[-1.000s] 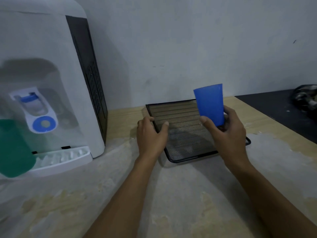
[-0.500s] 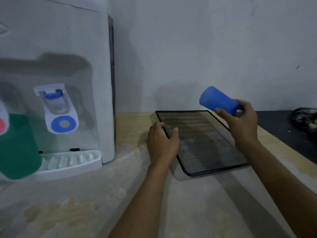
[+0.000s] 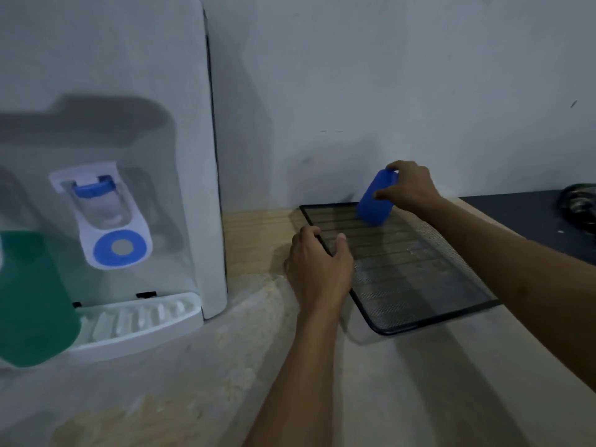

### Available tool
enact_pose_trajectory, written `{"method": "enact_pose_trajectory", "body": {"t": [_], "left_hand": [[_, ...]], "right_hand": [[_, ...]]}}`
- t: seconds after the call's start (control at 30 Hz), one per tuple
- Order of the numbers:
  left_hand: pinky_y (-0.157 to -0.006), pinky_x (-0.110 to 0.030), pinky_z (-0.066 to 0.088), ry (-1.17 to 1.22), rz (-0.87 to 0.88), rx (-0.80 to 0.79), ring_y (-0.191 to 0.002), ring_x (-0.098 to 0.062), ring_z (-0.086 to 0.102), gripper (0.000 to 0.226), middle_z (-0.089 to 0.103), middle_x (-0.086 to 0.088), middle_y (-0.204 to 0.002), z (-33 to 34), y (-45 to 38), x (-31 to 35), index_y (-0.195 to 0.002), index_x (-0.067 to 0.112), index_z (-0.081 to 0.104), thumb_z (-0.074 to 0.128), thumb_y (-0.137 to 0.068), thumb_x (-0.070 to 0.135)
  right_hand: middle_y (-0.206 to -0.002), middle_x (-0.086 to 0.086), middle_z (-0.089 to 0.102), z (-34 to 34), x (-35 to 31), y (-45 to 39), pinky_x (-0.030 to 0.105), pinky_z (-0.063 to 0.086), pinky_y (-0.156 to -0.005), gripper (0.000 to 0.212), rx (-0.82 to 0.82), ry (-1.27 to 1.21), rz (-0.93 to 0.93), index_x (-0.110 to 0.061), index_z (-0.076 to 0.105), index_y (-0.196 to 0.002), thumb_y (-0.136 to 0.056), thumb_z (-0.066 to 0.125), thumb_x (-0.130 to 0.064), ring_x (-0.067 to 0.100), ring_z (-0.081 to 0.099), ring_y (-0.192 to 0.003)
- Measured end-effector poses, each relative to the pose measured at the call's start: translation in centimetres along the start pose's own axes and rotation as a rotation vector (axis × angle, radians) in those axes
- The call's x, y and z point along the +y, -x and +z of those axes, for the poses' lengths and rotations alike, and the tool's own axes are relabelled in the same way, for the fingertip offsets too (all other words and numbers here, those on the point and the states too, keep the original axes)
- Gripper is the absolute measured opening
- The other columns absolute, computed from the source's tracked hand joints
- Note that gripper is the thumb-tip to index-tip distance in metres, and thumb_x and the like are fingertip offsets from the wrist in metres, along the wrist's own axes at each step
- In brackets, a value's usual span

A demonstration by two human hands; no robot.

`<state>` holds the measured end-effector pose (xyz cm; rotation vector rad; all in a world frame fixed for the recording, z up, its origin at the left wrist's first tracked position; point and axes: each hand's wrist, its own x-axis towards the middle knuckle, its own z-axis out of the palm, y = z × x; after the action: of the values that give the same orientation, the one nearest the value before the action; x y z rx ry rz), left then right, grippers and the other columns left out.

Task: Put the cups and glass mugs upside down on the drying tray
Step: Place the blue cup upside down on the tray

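Note:
A blue plastic cup is held mouth-down and tilted over the far end of the black mesh drying tray. My right hand grips the cup by its base end from above. The cup's rim is at or just above the mesh near the tray's back edge. My left hand rests on the tray's left rim, thumb over the edge and fingers on the outside. A green cup stands on the dispenser's drip shelf at the far left.
A white water dispenser with a blue tap fills the left side. The tray lies on a pale worn countertop against a grey wall. A black surface with a dark object is at the far right.
My right hand turned the blue cup from upright to mouth-down and lowered it onto the tray's far end. My left hand stayed on the tray's left rim. The view shifted left.

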<state>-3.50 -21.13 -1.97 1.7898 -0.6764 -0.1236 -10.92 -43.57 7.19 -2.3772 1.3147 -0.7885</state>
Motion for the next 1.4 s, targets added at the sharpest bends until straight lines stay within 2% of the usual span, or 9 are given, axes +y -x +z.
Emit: {"method": "enact_pose_trajectory", "body": {"t": [0.13, 0.27, 0.53, 0.63, 0.73, 0.8, 1.0, 1.2, 1.4], "left_hand": [[-0.104, -0.045, 0.048, 0.001, 0.002, -0.004, -0.114, -0.017, 0.060, 0.045, 0.064, 0.005, -0.125, 0.0, 0.0, 0.0, -0.130, 0.022, 0.059, 0.060, -0.095, 0.052], [-0.104, -0.045, 0.048, 0.005, -0.002, -0.008, -0.114, -0.016, 0.059, 0.046, 0.064, 0.006, -0.125, 0.0, 0.0, -0.1, -0.131, 0.023, 0.058, 0.060, -0.095, 0.052], [-0.104, -0.046, 0.048, 0.009, -0.009, -0.002, -0.113, -0.015, 0.059, 0.046, 0.064, 0.007, -0.122, 0.2, 0.0, -0.1, -0.130, 0.024, 0.058, 0.060, -0.094, 0.052], [-0.102, -0.046, 0.050, 0.016, -0.005, 0.008, -0.110, -0.014, 0.060, 0.044, 0.065, 0.007, -0.120, 0.2, 0.0, -0.2, -0.129, 0.024, 0.057, 0.061, -0.094, 0.051], [-0.100, -0.044, 0.051, 0.035, -0.009, 0.018, -0.111, -0.013, 0.060, 0.042, 0.065, 0.008, -0.120, 0.3, -0.1, -0.3, -0.127, 0.025, 0.057, 0.061, -0.093, 0.050], [-0.099, -0.042, 0.051, 0.044, -0.019, 0.031, -0.113, -0.013, 0.061, 0.041, 0.065, 0.008, -0.122, 0.2, -0.3, -0.3, -0.126, 0.025, 0.057, 0.062, -0.093, 0.049], [-0.095, -0.041, 0.053, 0.044, -0.030, 0.044, -0.109, -0.015, 0.063, 0.038, 0.067, 0.004, -0.119, 0.1, -0.6, -0.5, -0.120, 0.024, 0.059, 0.064, -0.091, 0.049], [-0.095, -0.039, 0.053, 0.078, -0.013, 0.002, -0.108, -0.017, 0.063, 0.039, 0.067, 0.002, -0.119, -0.7, 0.1, -0.1, -0.121, 0.019, 0.060, 0.068, -0.093, 0.045], [-0.094, -0.039, 0.052, 0.063, -0.009, -0.028, -0.109, -0.018, 0.062, 0.037, 0.065, 0.001, -0.118, -1.7, 1.6, 0.4, -0.120, 0.019, 0.060, 0.066, -0.095, 0.045]], "right_hand": [[-0.148, 0.020, 0.056, 0.8, -0.5, -0.4, 0.046, 0.047, -0.108, 0.084, -0.029, 0.021, 0.015, -0.005, 0.050, -0.150, -0.080, 0.090, -0.026, 0.038, 0.054, -0.134], [-0.150, 0.020, 0.051, 1.6, -0.3, -0.1, 0.050, 0.049, -0.111, 0.090, -0.059, -0.015, 0.066, -0.013, 0.043, -0.155, -0.079, 0.090, -0.021, 0.039, 0.053, -0.134], [-0.149, 0.021, 0.052, 1.9, -0.2, 0.8, 0.054, 0.051, -0.109, 0.090, -0.028, -0.024, 0.068, -0.016, 0.038, -0.158, -0.082, 0.085, -0.019, 0.041, 0.055, -0.130], [-0.151, 0.023, 0.048, 2.1, -0.4, 1.1, 0.053, 0.050, -0.108, 0.101, -0.030, -0.044, 0.088, -0.018, 0.025, -0.164, -0.083, 0.085, -0.019, 0.043, 0.054, -0.132], [-0.153, 0.025, 0.045, 1.9, -1.0, 2.3, 0.061, 0.044, -0.112, 0.119, 0.036, -0.073, 0.109, -0.018, 0.007, -0.166, -0.082, 0.088, -0.037, 0.045, 0.049, -0.138], [-0.154, 0.025, 0.043, 1.4, -1.5, 3.9, 0.065, 0.040, -0.113, 0.121, 0.086, -0.111, 0.118, -0.017, 0.005, -0.166, -0.081, 0.085, -0.051, 0.044, 0.047, -0.140], [-0.153, 0.008, 0.050, 0.0, -2.2, 13.7, 0.063, 0.029, -0.118, 0.093, 0.150, -0.080, -0.060, -0.022, 0.024, -0.162, -0.090, 0.072, -0.056, 0.027, 0.049, -0.140], [-0.144, -0.003, 0.057, -0.3, -2.9, 23.3, 0.064, 0.020, -0.121, 0.059, 0.196, 0.067, -0.290, -0.025, 0.053, -0.144, -0.098, 0.050, -0.061, 0.018, 0.049, -0.141], [-0.135, 0.002, 0.062, 1.0, -2.0, 26.7, 0.064, 0.018, -0.123, 0.041, 0.191, 0.059, -0.384, -0.018, 0.060, -0.137, -0.104, 0.055, -0.041, 0.020, 0.056, -0.132]]}}
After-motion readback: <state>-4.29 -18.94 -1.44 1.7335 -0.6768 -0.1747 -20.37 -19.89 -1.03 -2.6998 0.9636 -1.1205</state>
